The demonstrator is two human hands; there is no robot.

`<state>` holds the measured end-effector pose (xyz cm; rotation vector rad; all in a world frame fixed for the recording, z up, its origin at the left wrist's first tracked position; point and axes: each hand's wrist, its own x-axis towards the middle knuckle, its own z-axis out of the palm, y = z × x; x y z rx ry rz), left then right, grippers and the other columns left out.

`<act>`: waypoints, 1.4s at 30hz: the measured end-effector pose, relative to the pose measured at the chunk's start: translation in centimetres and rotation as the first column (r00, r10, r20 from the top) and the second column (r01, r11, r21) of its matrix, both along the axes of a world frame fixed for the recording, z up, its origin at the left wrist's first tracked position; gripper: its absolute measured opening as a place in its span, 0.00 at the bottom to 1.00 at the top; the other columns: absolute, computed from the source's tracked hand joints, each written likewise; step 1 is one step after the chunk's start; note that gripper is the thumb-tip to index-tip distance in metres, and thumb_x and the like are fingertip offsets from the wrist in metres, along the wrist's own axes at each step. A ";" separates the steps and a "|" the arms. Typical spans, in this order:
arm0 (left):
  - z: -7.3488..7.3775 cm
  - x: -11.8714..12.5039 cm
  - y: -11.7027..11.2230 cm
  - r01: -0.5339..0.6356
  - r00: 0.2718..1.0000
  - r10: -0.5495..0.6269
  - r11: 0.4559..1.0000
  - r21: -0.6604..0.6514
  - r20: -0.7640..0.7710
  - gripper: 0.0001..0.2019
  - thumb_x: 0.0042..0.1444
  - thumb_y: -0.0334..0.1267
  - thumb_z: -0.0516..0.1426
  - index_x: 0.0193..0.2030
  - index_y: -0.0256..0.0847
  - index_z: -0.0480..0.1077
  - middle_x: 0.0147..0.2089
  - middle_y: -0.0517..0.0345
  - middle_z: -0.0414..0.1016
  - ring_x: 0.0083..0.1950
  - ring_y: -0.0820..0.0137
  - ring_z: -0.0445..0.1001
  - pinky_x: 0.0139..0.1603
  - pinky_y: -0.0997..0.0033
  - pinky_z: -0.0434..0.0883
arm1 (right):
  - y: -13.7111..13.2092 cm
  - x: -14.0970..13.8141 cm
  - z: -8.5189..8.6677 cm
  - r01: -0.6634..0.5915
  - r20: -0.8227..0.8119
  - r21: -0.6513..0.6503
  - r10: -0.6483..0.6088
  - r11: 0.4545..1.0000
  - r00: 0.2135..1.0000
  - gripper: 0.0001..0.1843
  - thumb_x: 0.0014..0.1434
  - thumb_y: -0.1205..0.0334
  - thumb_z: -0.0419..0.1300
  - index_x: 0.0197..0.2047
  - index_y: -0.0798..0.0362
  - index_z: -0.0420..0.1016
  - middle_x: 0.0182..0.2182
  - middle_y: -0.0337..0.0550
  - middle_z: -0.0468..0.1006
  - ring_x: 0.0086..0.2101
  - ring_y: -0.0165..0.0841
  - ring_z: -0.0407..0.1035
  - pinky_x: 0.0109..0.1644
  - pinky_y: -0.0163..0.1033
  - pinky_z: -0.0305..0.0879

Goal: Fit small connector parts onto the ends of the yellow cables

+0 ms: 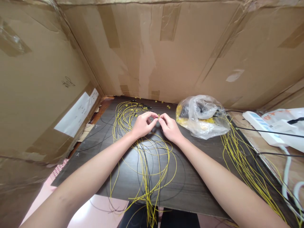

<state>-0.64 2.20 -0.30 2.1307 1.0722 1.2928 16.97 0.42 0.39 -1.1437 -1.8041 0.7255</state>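
My left hand and my right hand meet over the dark tabletop, fingertips nearly touching. Between them shows a small yellow piece, pinched by the right thumb and forefinger. The left thumb and forefinger are pressed together beside it; what they hold is too small to make out. Thin yellow and black wires loop below the hands and hang over the near table edge. More coiled yellow wires lie to the left, with black wire ends behind the left hand.
A clear plastic bag with yellow pieces and dark items sits right of my hands. Loose small yellow pieces lie along the back. Another bundle of yellow wires drapes at right, near a white power strip. Cardboard walls enclose the table.
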 end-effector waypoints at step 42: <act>-0.1 -0.2 0.0 0.017 0.999 -0.013 0.998 0.066 -0.050 0.06 0.66 0.34 0.61 0.46 0.40 0.80 0.40 0.57 0.82 0.26 0.76 0.71 0.34 0.73 0.73 | 0.2 0.1 -0.5 -0.030 -0.008 -0.057 0.030 0.998 1.000 0.20 0.72 0.49 0.46 0.31 0.48 0.63 0.24 0.37 0.70 0.27 0.33 0.66 0.38 0.40 0.60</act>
